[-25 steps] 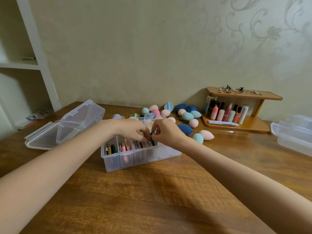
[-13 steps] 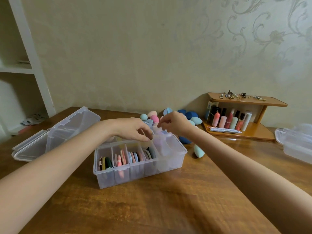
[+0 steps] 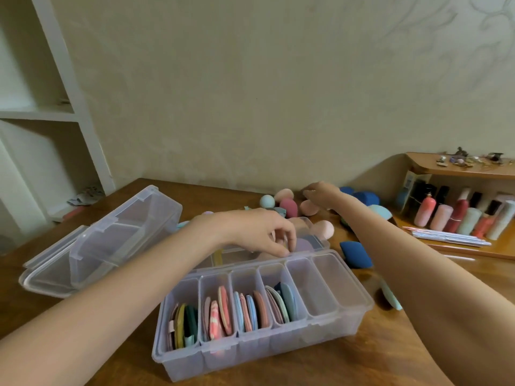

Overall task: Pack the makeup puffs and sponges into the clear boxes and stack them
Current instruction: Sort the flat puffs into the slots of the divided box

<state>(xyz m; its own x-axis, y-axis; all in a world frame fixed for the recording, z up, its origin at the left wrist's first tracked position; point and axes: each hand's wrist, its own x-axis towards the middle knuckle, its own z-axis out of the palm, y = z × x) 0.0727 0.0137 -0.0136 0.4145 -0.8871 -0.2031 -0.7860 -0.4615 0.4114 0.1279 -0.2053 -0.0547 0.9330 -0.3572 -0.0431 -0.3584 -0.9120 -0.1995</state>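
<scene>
Clear box (image 3: 262,324) at 6 o'clock on tabletop (image 3: 362,366): puffs (image 3: 223,307) stood on edge in four left cells, likely for space; two right cells bare. Left hand (image 3: 262,235) loosely curled, nothing held, at far rim. Right hand (image 3: 320,193) at 12 o'clock, reached among loose sponges (image 3: 288,207); grip cannot be told.

The desk (image 3: 334,366) is brown woodgrain. The clear box (image 3: 278,344) holds puffs (image 3: 223,310) in pink, blue, green, yellow and brown. Sponges (image 3: 287,204) at twelve o'clock are pink, mint and navy. The wall (image 3: 250,79) is cream with faint scrolls.
</scene>
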